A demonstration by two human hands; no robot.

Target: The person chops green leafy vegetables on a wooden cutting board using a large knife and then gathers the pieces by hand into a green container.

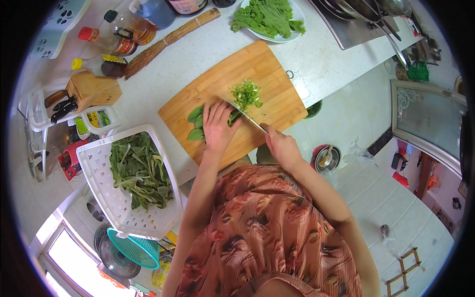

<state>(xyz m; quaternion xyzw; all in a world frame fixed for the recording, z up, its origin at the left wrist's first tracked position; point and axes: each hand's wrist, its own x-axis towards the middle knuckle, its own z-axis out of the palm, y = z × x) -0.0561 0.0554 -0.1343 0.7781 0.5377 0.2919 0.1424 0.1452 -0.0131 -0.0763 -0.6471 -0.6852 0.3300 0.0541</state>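
Note:
My left hand [219, 124] presses a bunch of leafy greens [196, 122] flat on a wooden cutting board [207, 89]; leaves stick out on its left and cut stems on its right. My right hand [281, 144] is closed round the handle of a kitchen knife [249, 118], whose blade lies across the board beside my left fingertips. The handle is mostly hidden in my hand. Just beyond the blade sits a small pile of finely chopped greens [246, 94].
A white plastic basket [87, 159] of leafy greens stands at the left. Behind are a knife block [98, 89], bottles [107, 41] and a straw brush [170, 39]. A plate of lettuce [269, 16] lies beyond the board, near a cooktop with pans [349, 11].

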